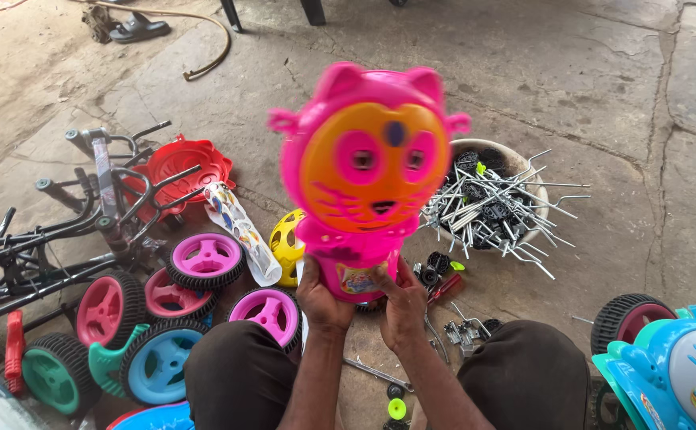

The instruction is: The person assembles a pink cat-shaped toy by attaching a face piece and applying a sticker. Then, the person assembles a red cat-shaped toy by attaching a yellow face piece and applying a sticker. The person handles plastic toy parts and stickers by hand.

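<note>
I hold a pink plastic toy front piece (368,159) upright in front of me; it has a cat face with an orange centre, pink eyes and small ears. My left hand (321,296) grips the left side of its pink base. My right hand (402,305) grips the right side of the base, fingers wrapped round it. The base carries a small coloured sticker. My knees in dark trousers frame the bottom of the view.
Toy wheels in pink (205,259), red, green and blue (155,362) lie at left beside black metal frames (85,215) and a red plastic part (179,163). A bowl (515,159) of metal rods stands at right. A blue toy body (674,374) sits bottom right. Tools lie on the concrete floor.
</note>
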`<state>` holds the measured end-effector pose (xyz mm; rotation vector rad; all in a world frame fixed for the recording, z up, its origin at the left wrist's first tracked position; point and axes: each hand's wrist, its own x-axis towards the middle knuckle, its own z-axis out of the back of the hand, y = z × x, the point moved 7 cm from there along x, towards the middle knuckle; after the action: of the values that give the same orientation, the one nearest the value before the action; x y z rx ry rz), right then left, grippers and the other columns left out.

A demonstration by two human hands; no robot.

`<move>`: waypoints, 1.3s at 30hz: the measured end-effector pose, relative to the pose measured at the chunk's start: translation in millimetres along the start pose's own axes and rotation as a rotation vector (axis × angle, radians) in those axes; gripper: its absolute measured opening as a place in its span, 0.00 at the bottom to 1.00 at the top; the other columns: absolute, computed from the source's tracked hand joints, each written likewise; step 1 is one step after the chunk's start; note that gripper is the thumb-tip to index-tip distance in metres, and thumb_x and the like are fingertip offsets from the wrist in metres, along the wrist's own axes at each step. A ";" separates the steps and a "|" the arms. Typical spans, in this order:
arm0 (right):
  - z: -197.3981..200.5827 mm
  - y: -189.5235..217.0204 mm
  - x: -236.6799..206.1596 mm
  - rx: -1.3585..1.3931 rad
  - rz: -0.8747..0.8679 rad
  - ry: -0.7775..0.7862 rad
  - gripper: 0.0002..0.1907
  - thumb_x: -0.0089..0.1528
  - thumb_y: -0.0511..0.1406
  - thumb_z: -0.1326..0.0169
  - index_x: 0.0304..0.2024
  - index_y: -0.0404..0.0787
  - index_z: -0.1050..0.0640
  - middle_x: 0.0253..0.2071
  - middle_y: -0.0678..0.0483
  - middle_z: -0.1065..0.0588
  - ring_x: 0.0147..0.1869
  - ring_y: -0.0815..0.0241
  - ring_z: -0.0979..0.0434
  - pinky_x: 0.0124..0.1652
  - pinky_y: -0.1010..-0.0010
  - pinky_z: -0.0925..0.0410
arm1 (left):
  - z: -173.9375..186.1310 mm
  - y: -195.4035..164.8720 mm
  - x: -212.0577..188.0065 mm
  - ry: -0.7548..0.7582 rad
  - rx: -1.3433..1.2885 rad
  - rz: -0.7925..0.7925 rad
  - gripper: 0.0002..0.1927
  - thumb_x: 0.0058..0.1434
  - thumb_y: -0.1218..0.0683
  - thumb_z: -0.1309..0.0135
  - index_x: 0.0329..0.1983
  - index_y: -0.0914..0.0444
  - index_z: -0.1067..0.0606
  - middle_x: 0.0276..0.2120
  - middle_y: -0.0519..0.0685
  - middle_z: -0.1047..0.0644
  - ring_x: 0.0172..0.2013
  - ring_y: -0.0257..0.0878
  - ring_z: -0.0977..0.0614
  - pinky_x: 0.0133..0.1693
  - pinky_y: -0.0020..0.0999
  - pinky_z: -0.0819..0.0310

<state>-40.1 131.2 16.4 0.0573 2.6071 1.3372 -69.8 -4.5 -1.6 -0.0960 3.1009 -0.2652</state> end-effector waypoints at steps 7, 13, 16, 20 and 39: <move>6.0 -16.7 -5.0 0.102 0.014 -0.156 0.30 0.61 0.41 0.40 0.64 0.38 0.28 0.55 0.53 0.22 0.56 0.63 0.22 0.58 0.68 0.30 | -11.1 -7.5 1.9 -0.130 0.028 -0.067 0.28 0.73 0.43 0.60 0.68 0.64 0.33 0.61 0.55 0.26 0.61 0.52 0.25 0.64 0.54 0.35; -4.7 -11.5 -9.8 0.208 0.017 -0.111 0.32 0.60 0.38 0.37 0.64 0.33 0.28 0.56 0.53 0.23 0.58 0.63 0.24 0.59 0.67 0.32 | -5.7 -5.6 -1.5 -0.201 0.059 -0.077 0.28 0.72 0.42 0.60 0.67 0.64 0.33 0.61 0.55 0.25 0.60 0.52 0.24 0.62 0.54 0.32; -0.9 -17.2 -5.9 0.275 -0.077 -0.178 0.32 0.58 0.43 0.38 0.61 0.34 0.27 0.53 0.52 0.21 0.55 0.60 0.21 0.57 0.65 0.31 | -10.7 -7.5 2.8 -0.174 0.071 -0.084 0.28 0.72 0.42 0.60 0.66 0.64 0.32 0.60 0.55 0.25 0.59 0.52 0.23 0.62 0.53 0.31; 4.8 -33.0 -7.2 0.102 -0.058 -0.157 0.32 0.55 0.39 0.34 0.59 0.39 0.28 0.52 0.54 0.22 0.55 0.59 0.22 0.57 0.63 0.30 | -12.4 -2.2 -2.5 -0.141 0.089 -0.079 0.28 0.73 0.42 0.59 0.67 0.65 0.32 0.60 0.56 0.25 0.58 0.52 0.23 0.61 0.53 0.31; 16.3 -3.8 21.6 0.376 -0.046 -0.177 0.27 0.61 0.36 0.35 0.59 0.36 0.28 0.48 0.51 0.23 0.48 0.56 0.23 0.50 0.62 0.27 | -45.7 38.1 -45.5 -0.237 0.714 0.040 0.29 0.52 0.66 0.35 0.57 0.66 0.29 0.46 0.53 0.19 0.46 0.45 0.17 0.52 0.40 0.21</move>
<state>-57.7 144.8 0.4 0.1640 2.6485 0.7732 -28.2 43.6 37.9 -0.0403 2.5857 -1.2199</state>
